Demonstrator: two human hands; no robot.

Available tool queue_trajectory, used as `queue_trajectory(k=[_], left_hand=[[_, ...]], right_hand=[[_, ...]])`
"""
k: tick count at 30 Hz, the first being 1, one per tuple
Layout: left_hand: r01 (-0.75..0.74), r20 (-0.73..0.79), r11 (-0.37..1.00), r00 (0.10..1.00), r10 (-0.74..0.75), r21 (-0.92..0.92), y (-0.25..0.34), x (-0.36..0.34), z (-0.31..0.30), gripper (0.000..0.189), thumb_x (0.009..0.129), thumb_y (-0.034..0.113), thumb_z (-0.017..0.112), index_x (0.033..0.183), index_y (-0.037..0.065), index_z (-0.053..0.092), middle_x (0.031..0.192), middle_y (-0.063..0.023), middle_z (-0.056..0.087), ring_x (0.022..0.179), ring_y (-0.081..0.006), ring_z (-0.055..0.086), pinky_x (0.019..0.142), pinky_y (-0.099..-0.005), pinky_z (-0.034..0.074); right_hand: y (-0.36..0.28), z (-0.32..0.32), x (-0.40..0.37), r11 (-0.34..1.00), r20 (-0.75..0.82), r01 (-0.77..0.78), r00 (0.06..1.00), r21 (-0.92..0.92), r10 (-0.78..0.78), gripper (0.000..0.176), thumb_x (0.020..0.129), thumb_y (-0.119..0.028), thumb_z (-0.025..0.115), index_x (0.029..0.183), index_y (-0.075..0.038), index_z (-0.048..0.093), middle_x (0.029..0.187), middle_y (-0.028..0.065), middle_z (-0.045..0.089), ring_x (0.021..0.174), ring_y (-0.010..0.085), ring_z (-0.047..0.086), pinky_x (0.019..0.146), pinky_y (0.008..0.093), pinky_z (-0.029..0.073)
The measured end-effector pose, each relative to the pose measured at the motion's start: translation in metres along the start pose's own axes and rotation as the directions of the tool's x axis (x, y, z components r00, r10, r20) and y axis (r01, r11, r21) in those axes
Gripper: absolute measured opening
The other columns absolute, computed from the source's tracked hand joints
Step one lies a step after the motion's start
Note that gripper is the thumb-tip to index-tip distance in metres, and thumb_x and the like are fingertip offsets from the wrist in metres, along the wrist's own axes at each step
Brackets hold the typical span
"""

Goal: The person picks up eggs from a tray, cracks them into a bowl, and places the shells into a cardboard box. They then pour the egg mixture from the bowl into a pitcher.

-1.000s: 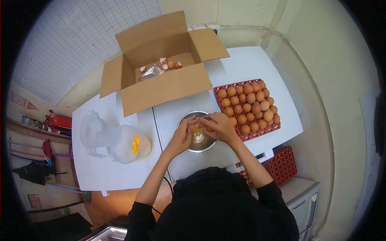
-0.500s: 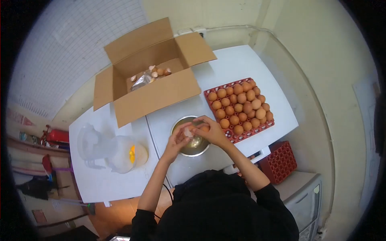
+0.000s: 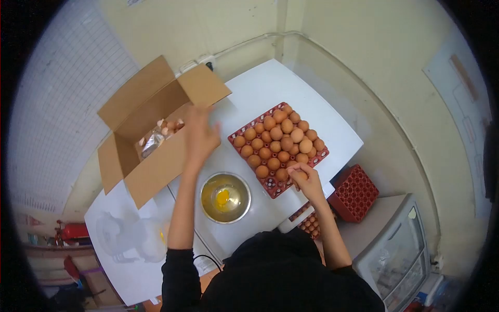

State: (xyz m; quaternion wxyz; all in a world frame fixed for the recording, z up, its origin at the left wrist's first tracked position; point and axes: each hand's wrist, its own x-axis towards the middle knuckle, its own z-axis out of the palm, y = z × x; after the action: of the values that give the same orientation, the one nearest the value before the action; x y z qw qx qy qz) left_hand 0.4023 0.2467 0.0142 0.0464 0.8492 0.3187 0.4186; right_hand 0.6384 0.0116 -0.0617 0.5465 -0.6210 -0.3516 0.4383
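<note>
Two hands, one person. Left hand (image 3: pixel 200 134): grip released, fingers spread, motion-blurred, over the near wall of one open box (image 3: pixel 150 171). Just beyond that grip, a few shells (image 3: pixel 169 125) and a foil wrap lie inside the box; the count is unclear. Right hand (image 3: pixel 307 183): grip closed on one egg (image 3: pixel 300 176) at the near corner of one red tray (image 3: pixel 270 185). Roughly twenty eggs (image 3: pixel 283 140) lie beyond that grip; an exact count is hard. One steel bowl (image 3: pixel 225 197) sits on the tabletop (image 3: pixel 270 86) between the grips, with one yolk (image 3: pixel 222 197) in it. One empty red tray (image 3: pixel 353 192) right of the right grip. More eggs lie below it, half hidden. One clear jug (image 3: pixel 130 236), blurred, near the left elbow.
</note>
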Motion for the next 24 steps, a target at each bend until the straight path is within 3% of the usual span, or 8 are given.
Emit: queue_trajectory(k=[4, 7, 11, 14, 19, 21, 22, 24], left_hand=[[0.005, 0.431, 0.943, 0.890, 0.147, -0.333, 0.028, 0.021, 0.115, 0.048, 0.073, -0.006, 0.060, 0.119, 0.009, 0.061, 0.119, -0.0164, 0.057, 0.106, -0.0386, 0.056, 0.093, -0.0444, 0.049], [-0.129, 0.591, 0.969, 0.773, 0.231, -0.210, 0.021, 0.021, 0.160, 0.057, 0.070, -0.009, 0.059, 0.123, 0.012, 0.060, 0.119, -0.0158, 0.057, 0.102, -0.0396, 0.057, 0.088, -0.0452, 0.050], [-0.095, 0.546, 0.913, 0.775, 0.317, -0.396, 0.016, 0.025, 0.161, 0.066, 0.066, -0.009, 0.063, 0.128, 0.010, 0.055, 0.114, -0.0166, 0.058, 0.100, -0.0392, 0.058, 0.087, -0.0437, 0.051], [-0.052, 0.566, 0.912, 0.769, 0.297, -0.407, 0.015, 0.027, 0.151, 0.063, 0.067, -0.006, 0.066, 0.126, 0.008, 0.053, 0.108, -0.0159, 0.059, 0.095, -0.0389, 0.058, 0.085, -0.0416, 0.052], [0.304, 0.375, 0.851, 0.917, -0.139, -0.428, 0.026, -0.009, 0.107, 0.037, 0.082, 0.007, 0.068, 0.115, 0.007, 0.052, 0.092, -0.0098, 0.057, 0.078, -0.0248, 0.058, 0.071, -0.0340, 0.051], [0.557, 0.408, 0.690, 0.824, -0.392, -0.462, 0.052, -0.037, 0.062, 0.025, 0.093, 0.016, 0.061, 0.115, 0.009, 0.052, 0.089, -0.0065, 0.057, 0.074, -0.0171, 0.057, 0.066, -0.0305, 0.049], [0.685, 0.535, 0.481, 0.728, -0.428, -0.547, 0.052, -0.059, 0.049, 0.023, 0.098, 0.022, 0.054, 0.118, 0.010, 0.052, 0.090, -0.0052, 0.057, 0.073, -0.0146, 0.057, 0.064, -0.0291, 0.048], [0.799, 0.772, -0.103, 0.526, -0.356, -0.592, 0.037, -0.112, 0.037, 0.028, 0.105, 0.031, 0.041, 0.124, 0.012, 0.051, 0.092, -0.0030, 0.058, 0.074, -0.0113, 0.056, 0.062, -0.0264, 0.046]], right_hand=[[-0.006, -0.025, -0.014, 0.998, -0.114, -0.016, 0.993, -0.060, 0.009, 0.018, 0.091, -0.021, 0.068, 0.092, -0.003, 0.068, 0.070, -0.0012, 0.063, 0.055, 0.0045, 0.051, 0.051, 0.0214, 0.041], [0.000, -0.042, -0.022, 0.994, -0.180, 0.007, 0.983, -0.107, -0.026, 0.017, 0.090, -0.020, 0.068, 0.091, -0.003, 0.069, 0.069, -0.0014, 0.062, 0.055, 0.0043, 0.050, 0.051, 0.0219, 0.040], [0.007, -0.054, -0.030, 0.982, -0.244, 0.076, 0.963, -0.173, -0.118, 0.020, 0.091, -0.022, 0.068, 0.087, -0.002, 0.068, 0.070, -0.0009, 0.063, 0.054, 0.0041, 0.049, 0.051, 0.0218, 0.039], [0.000, -0.055, -0.032, 0.963, -0.192, -0.155, 0.975, -0.222, 0.112, 0.024, 0.092, -0.026, 0.068, 0.091, -0.002, 0.067, 0.068, 0.0002, 0.061, 0.058, 0.0057, 0.052, 0.052, 0.0224, 0.042], [0.012, -0.014, -0.021, 0.976, 0.102, -0.139, 0.987, 0.167, 0.123, 0.027, 0.095, -0.024, 0.065, 0.112, -0.004, 0.056, 0.077, 0.0029, 0.057, 0.063, 0.0096, 0.058, 0.055, 0.0245, 0.048], [0.009, 0.013, -0.010, 0.971, 0.205, -0.143, 0.973, 0.193, 0.103, 0.024, 0.095, -0.019, 0.063, 0.113, -0.005, 0.055, 0.084, 0.0042, 0.058, 0.068, 0.0094, 0.059, 0.058, 0.0255, 0.050], [0.007, 0.026, -0.002, 0.995, 0.246, -0.078, 0.967, 0.055, 0.062, 0.029, 0.095, -0.021, 0.063, 0.118, -0.005, 0.055, 0.091, 0.0095, 0.061, 0.074, 0.0136, 0.060, 0.065, 0.0306, 0.052], [-0.013, 0.066, 0.006, 0.924, 0.144, 0.354, 0.931, -0.143, -0.334, 0.032, 0.095, -0.019, 0.064, 0.121, -0.004, 0.053, 0.090, 0.0126, 0.061, 0.081, 0.0194, 0.063, 0.071, 0.0344, 0.052]])
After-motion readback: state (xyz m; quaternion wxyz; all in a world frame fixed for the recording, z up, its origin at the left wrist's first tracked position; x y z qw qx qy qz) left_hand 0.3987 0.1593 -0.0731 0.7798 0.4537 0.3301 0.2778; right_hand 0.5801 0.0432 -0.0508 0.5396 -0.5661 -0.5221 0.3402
